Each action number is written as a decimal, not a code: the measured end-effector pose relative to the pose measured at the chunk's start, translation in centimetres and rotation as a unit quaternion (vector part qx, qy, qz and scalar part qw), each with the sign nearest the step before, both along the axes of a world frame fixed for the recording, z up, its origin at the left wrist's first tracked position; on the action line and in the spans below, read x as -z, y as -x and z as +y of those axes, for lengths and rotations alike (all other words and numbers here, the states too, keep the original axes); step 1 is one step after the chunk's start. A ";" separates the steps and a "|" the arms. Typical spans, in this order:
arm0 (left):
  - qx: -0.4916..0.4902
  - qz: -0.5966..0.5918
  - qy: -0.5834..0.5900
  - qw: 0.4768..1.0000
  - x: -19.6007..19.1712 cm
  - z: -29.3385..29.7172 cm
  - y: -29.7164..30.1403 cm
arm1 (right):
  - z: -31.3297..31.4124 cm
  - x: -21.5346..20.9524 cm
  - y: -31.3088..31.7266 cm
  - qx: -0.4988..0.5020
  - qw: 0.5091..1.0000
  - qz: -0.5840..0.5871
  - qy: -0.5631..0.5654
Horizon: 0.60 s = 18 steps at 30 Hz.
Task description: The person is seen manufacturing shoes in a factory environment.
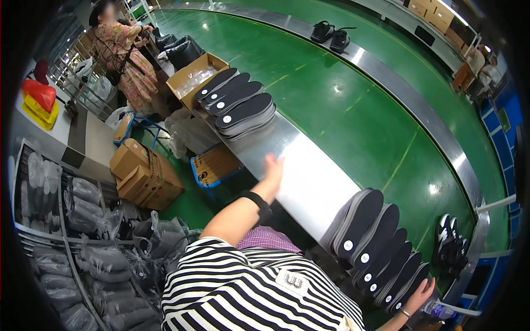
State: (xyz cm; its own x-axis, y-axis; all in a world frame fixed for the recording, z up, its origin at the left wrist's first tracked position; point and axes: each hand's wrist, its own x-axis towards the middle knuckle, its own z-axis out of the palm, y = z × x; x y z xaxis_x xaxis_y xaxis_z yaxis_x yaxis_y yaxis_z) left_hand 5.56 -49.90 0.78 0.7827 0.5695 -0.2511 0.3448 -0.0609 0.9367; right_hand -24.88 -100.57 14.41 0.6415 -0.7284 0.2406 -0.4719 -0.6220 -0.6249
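My left hand [273, 172] is over the bare metal of the long bench [309, 174], holding nothing. Its fingers are apart, though somewhat blurred. At the lower right, my right hand [418, 298] has its fingers stretched out beside the endmost stack of black insoles [413, 282], touching or almost touching its side. Several more stacks of black and grey insoles [364, 220] stand in a row to its left, each with a round white sticker. Farther up the bench is another group of stacked insoles [247, 108].
An open cardboard box [199, 77] with clear plastic sits at the bench's far end. Bagged insoles fill a rack [99, 259] at left, near cartons [146, 174] and a blue-framed stool [215, 165]. Black shoes [331, 37] rest on the curved metal track. A person [124, 60] stands at upper left.
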 end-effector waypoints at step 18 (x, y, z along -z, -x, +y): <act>-0.161 -0.030 0.113 0.980 -3.9 41.4 -18.8 | 38.2 3.8 -39.0 -0.311 0.886 0.119 -0.323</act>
